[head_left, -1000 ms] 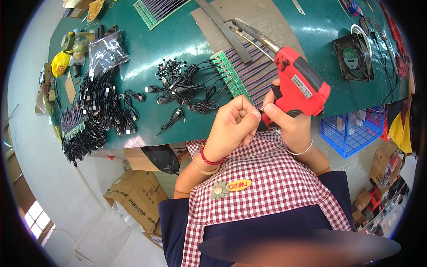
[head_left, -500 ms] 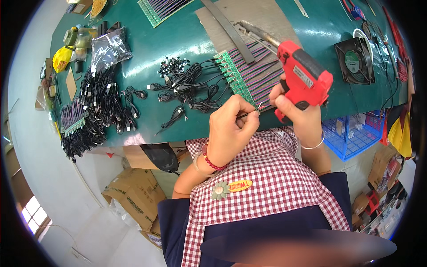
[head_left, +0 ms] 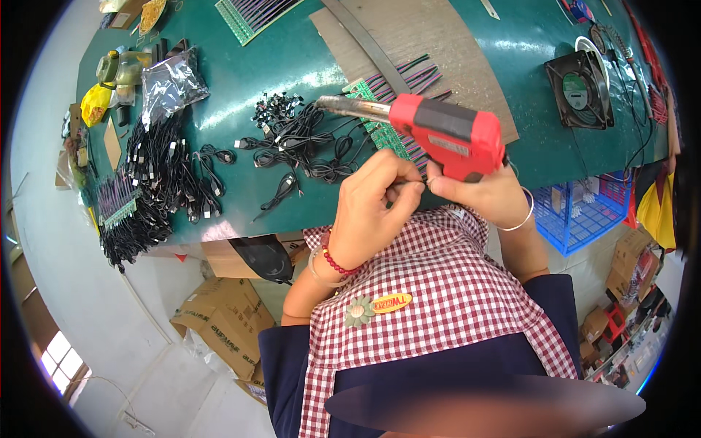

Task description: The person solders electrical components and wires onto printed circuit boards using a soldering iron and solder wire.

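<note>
My right hand (head_left: 488, 194) grips a red and black soldering gun (head_left: 454, 139), its metal tip now pointing left over the green circuit board strip. Close beside it, my left hand (head_left: 380, 201) is closed in a pinch on the thin end of a black cable, mostly hidden by the fingers. The right thumb and fingertips come up to the left fingertips at that end. Beyond the hands lies the green circuit board strip (head_left: 385, 136) with pink and black wires, partly covered by the gun. Coiled black cables (head_left: 337, 169) lie left of the strip.
A grey metal bar (head_left: 369, 45) rests across the board strip on a brown board (head_left: 467, 73). Bundled black cables (head_left: 164, 157) hang over the table's left edge. A black fan (head_left: 579, 89) stands right; a blue crate (head_left: 577, 219) is below the table edge.
The soldering gun has swung so its tip points left and lower, across the strip. My right hand has turned and its thumb has come in to the left fingertips. The left hand stays nearly in place.
</note>
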A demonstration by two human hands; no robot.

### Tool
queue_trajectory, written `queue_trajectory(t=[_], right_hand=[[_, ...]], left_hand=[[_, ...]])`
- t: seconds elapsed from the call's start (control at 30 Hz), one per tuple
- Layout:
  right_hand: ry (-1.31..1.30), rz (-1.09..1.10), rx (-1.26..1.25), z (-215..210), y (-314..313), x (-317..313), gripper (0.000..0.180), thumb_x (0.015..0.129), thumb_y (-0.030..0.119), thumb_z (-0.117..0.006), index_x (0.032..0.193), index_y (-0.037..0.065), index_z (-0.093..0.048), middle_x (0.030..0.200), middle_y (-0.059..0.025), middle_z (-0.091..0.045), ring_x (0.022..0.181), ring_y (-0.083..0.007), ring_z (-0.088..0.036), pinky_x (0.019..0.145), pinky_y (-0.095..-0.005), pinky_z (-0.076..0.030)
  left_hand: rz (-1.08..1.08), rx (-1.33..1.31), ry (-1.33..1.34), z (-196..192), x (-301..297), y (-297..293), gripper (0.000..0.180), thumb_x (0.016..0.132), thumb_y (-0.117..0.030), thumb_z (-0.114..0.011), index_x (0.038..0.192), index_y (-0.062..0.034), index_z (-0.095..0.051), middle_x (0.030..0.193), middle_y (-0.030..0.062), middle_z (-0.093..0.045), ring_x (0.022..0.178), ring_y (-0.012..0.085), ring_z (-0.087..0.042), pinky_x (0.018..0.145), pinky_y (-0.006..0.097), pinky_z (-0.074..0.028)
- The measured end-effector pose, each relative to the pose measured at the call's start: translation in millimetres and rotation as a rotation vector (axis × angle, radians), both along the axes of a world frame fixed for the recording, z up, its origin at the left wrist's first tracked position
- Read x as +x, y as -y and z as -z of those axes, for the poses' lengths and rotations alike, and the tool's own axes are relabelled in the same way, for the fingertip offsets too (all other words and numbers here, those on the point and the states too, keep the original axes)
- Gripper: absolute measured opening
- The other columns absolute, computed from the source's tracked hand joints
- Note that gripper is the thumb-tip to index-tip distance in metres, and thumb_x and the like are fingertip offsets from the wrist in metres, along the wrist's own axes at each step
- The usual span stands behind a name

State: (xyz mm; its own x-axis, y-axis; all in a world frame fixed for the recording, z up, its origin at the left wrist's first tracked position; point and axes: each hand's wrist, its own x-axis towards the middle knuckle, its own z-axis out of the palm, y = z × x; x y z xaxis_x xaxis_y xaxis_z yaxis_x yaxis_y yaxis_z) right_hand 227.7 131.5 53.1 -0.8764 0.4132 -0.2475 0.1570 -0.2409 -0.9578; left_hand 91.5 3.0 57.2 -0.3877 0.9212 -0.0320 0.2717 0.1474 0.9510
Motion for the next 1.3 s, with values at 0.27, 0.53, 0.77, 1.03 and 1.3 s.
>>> queue_trajectory(t=[0.27, 0.53, 0.77, 1.03, 1.3], right_hand=[[-0.045, 0.413, -0.014, 0.6, 4.0, 20.7, 0.038, 0.078, 0.003, -0.061, 0.113, -0.004, -0.048, 0.075, -0.0076, -0.056, 0.063, -0.0133, -0.053, 0.057, -0.0251, -0.042], [0.038, 0.359, 0.222, 49.9, 23.0, 89.8, 0.036, 0.085, 0.016, -0.059, 0.113, -0.006, -0.049, 0.062, -0.0038, -0.050, 0.052, -0.0097, -0.046, 0.050, -0.0236, -0.037], [0.097, 0.343, 0.132, 58.6, 31.7, 98.4, 0.030, 0.083, 0.008, -0.059, 0.110, -0.004, -0.052, 0.068, -0.0030, -0.052, 0.056, -0.0091, -0.047, 0.051, -0.0239, -0.038], [0.129, 0.372, 0.032, 57.2, 34.1, 101.7, 0.030, 0.076, 0.004, -0.070, 0.104, 0.000, -0.060, 0.090, -0.0028, -0.062, 0.079, -0.0097, -0.057, 0.071, -0.0255, -0.047], [0.173, 0.316, 0.099, 58.5, 34.5, 99.8, 0.029, 0.076, 0.003, -0.070, 0.103, 0.000, -0.061, 0.090, -0.0029, -0.062, 0.080, -0.0096, -0.057, 0.070, -0.0246, -0.047]], left_hand=[[-0.173, -0.060, -0.771, 24.0, -22.9, -6.0, 0.011, 0.068, -0.006, -0.067, 0.076, -0.0076, -0.059, 0.102, 0.0058, -0.056, 0.102, 0.0254, -0.048, 0.086, 0.040, -0.034], [-0.152, -0.107, -0.818, 30.6, -28.2, -11.5, 0.009, 0.070, -0.007, -0.065, 0.075, -0.0066, -0.058, 0.116, 0.0096, -0.054, 0.108, 0.0287, -0.049, 0.092, 0.041, -0.034], [-0.166, -0.126, -0.804, 34.0, -32.2, -14.8, 0.008, 0.071, -0.006, -0.064, 0.075, -0.0060, -0.057, 0.112, 0.0084, -0.055, 0.102, 0.0261, -0.051, 0.086, 0.039, -0.036], [-0.157, -0.143, -0.797, 32.0, -32.6, -16.2, 0.006, 0.071, -0.005, -0.062, 0.074, -0.0048, -0.057, 0.110, 0.0080, -0.055, 0.100, 0.0263, -0.051, 0.082, 0.039, -0.037], [-0.155, -0.155, -0.788, 31.7, -34.2, -17.8, 0.005, 0.070, -0.004, -0.061, 0.072, -0.0037, -0.057, 0.110, 0.0095, -0.055, 0.098, 0.0269, -0.051, 0.079, 0.037, -0.038]])
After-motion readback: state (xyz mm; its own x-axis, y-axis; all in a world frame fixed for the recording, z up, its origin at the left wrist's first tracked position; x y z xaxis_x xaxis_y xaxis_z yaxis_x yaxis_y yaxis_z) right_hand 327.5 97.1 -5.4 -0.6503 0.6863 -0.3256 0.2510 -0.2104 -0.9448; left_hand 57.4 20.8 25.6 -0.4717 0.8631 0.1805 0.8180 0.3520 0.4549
